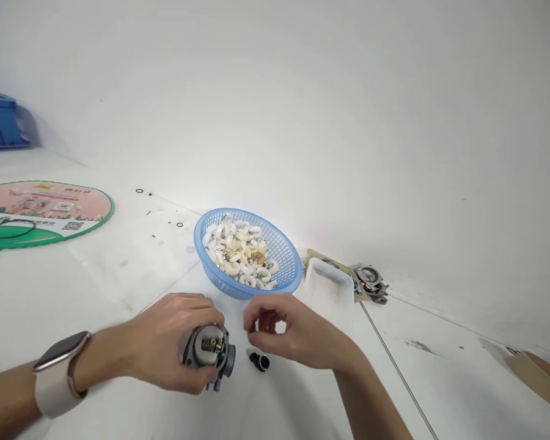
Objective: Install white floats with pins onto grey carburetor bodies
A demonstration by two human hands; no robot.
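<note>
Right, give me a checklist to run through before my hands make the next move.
1. Metal part steadied: ok, the left hand grips it with fingers and thumb.
2. Its round opening in view: ok, brass-coloured pieces show inside.
3. Right hand free: cannot tell, its fingers are curled and could hide something small.
4. Black fitting close by: ok, it lies on the table near the right hand.
5. Blue basket upright: ok, with whitish ring pieces inside.
6. Small black rings gathered up: not ok, they lie loose beyond the left hand.
</note>
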